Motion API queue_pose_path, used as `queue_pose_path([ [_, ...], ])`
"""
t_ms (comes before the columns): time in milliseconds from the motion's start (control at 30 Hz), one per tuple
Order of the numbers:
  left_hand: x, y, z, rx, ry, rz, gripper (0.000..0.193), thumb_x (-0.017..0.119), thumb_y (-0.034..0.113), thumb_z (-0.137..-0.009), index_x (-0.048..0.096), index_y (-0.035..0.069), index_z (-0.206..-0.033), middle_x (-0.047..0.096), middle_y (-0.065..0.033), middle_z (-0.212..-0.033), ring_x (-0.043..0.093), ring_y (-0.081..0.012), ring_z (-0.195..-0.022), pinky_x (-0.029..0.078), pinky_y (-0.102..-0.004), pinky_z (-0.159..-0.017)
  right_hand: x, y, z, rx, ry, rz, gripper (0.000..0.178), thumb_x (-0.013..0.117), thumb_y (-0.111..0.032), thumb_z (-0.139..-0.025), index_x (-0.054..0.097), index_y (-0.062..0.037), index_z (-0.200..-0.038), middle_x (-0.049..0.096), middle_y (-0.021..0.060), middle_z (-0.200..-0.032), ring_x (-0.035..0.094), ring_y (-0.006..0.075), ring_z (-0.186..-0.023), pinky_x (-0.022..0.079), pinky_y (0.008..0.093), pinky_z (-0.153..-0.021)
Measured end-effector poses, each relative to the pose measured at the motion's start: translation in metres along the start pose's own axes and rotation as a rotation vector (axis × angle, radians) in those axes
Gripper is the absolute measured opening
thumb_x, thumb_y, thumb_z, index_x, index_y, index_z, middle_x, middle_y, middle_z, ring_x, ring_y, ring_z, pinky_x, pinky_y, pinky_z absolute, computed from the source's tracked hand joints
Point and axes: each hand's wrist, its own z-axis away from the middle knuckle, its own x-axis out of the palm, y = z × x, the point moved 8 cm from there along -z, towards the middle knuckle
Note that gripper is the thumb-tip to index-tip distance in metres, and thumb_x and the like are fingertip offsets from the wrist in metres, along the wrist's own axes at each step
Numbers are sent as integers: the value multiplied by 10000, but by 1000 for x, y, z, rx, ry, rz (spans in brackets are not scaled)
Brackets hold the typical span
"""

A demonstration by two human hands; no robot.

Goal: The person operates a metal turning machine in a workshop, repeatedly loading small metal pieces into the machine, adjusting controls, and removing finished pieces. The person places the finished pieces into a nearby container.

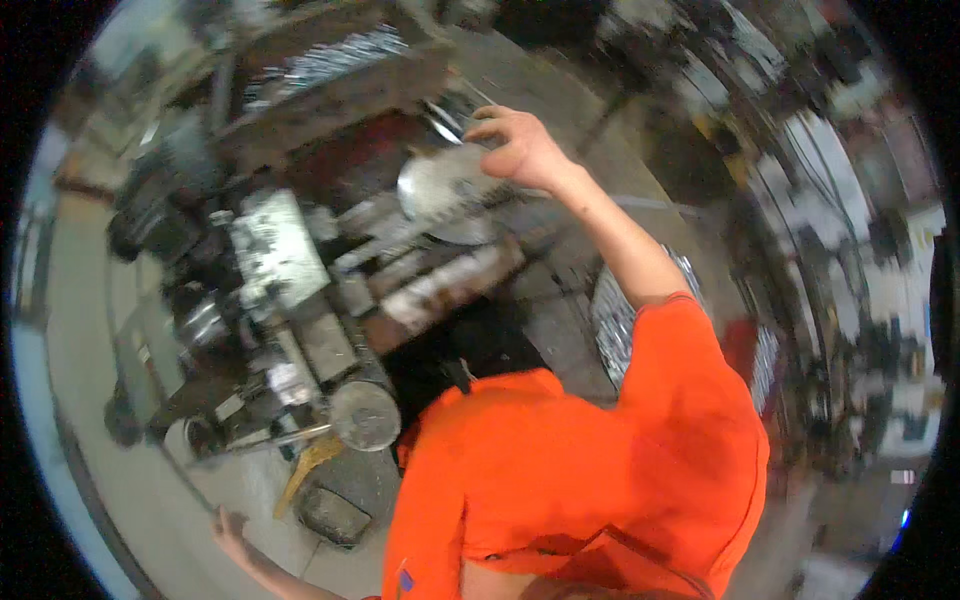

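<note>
At the lower left, my left hand is closed around the end of a long thin dark lever that slants down from the machine. My right hand reaches across the far side of the machine with its fingers curled; blur hides what lies between them. A thin metal rod shows right by its fingers, and shiny metal pieces lie just left of them. Beneath that hand is a round pale metal disc. The greasy metal machine stands between my arms.
A tray heaped with shiny metal parts stands at the far left. Another pile of silvery parts sits below my right arm. Near my left hand are a yellow brush-like tool and a small dark pan. Cluttered equipment lines the right.
</note>
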Motion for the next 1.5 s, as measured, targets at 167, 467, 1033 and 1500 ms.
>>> queue_pose_path([
  [167, -30, -70, -49, -238, -33, -38, 421, 603, 285, -842, 568, -38, -1110, 533, -92, -729, 505, -161, -641, 478, -309, -613, -55, 153, 191, 513, 21, 311, 242, 669, -258, -634, 698, -106, -820, 649, 130, -857, 613, 310, -799, 500, 367, -721],
  [467, -27, -65, -56, -260, -89, 9, 359, 627, 261, -835, 585, -24, -1048, 532, -87, -736, 507, -177, -636, 481, -342, -633, -29, 226, 372, 1077, -454, 604, 309, 592, -267, -658, 651, -21, -836, 633, 213, -883, 612, 336, -876, 491, 386, -791],
  [1033, -28, -59, -49, -177, -111, 38, 363, 617, 220, -835, 568, -48, -1075, 577, -125, -762, 559, -210, -668, 507, -336, -644, 10, 252, 388, 641, -856, 766, 360, 575, -291, -642, 679, -34, -872, 583, 146, -1085, 496, 291, -1066, 409, 354, -921],
  [1500, 6, 1, -1, -48, 5, 30, 315, 672, 283, -794, 565, 0, -884, 525, -33, -671, 528, -138, -578, 452, -288, -543, 13, 150, 215, 429, -251, 52, 250, 619, -106, -605, 694, -51, -836, 576, 177, -938, 582, 326, -849, 486, 353, -760],
])
